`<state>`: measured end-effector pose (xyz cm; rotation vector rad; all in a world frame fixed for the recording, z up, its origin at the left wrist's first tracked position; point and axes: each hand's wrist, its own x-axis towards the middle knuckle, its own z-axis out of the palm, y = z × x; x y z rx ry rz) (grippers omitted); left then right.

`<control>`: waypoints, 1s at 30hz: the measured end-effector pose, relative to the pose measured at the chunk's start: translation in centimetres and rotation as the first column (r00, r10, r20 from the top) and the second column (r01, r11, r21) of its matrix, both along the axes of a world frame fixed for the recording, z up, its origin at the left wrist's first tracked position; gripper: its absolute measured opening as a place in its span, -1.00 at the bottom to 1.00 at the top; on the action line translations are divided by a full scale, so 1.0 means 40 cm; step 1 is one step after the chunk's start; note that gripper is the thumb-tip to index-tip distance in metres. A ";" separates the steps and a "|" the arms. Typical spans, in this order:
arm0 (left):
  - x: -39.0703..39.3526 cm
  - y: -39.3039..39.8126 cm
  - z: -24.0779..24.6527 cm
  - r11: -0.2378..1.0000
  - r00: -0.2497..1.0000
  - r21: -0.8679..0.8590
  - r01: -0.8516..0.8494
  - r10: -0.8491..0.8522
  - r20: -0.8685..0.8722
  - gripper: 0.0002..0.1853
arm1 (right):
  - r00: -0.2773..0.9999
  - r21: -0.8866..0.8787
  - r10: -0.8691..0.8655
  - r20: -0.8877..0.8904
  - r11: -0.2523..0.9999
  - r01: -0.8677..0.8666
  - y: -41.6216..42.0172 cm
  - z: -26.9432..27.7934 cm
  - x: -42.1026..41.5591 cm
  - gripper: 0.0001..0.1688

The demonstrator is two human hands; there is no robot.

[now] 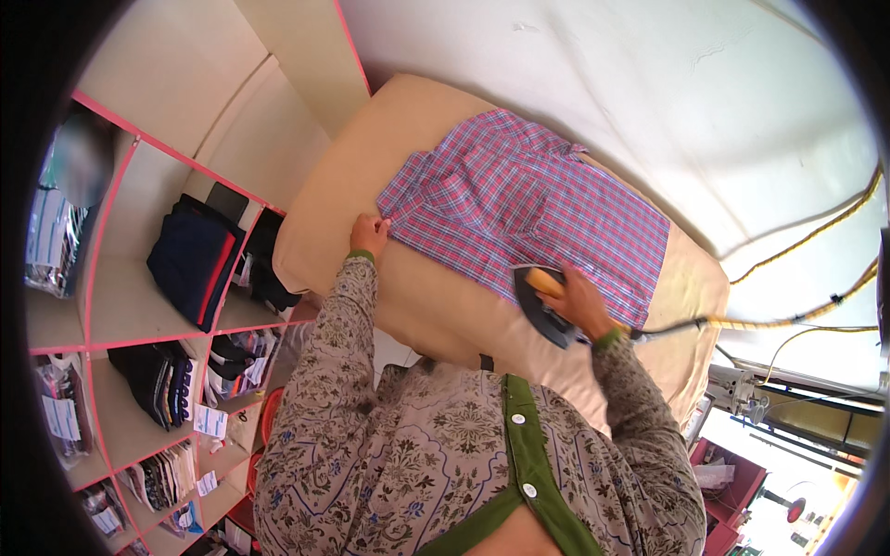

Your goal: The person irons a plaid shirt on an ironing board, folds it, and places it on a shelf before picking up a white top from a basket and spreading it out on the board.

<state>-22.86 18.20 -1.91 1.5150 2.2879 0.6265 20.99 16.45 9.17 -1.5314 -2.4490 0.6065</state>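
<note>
A red and blue plaid shirt (pixel 514 201) lies spread on a padded ironing table covered in tan cloth (pixel 334 187). The fingertips of my left hand (pixel 370 234) pinch the shirt's edge at its left end. My right hand (pixel 578 300) grips the yellow handle of an electric iron (pixel 546 309), whose dark body is at the shirt's near edge, partly over the tan cloth. A cord (pixel 695 323) wrapped in yellow and black runs from behind my right hand towards the right. Creases show in the middle of the shirt.
Shelves with pink edges (pixel 160 340) stand at the left, holding folded dark garments (pixel 191 260) and bagged clothes with tags. A white wall (pixel 626 90) rises behind the table. Cables hang at the right, above a sewing machine (pixel 730 389) partly in view at the lower right.
</note>
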 end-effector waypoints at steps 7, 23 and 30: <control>-0.022 -0.015 0.009 0.993 0.985 0.112 0.027 -0.046 0.167 -0.74 | 0.989 -0.121 0.147 0.000 0.982 -0.146 0.113 0.021 -0.486 -0.51; 0.083 0.030 -0.067 0.898 0.874 0.030 0.438 -0.434 0.220 -0.34 | 0.928 -0.111 -0.371 0.034 0.921 0.372 0.007 -0.005 0.002 -0.59; 0.108 0.024 -0.015 0.895 0.890 -0.041 0.445 -0.436 0.136 -0.30 | 0.550 0.039 -0.808 0.209 0.569 0.821 -0.066 -0.028 0.488 -0.51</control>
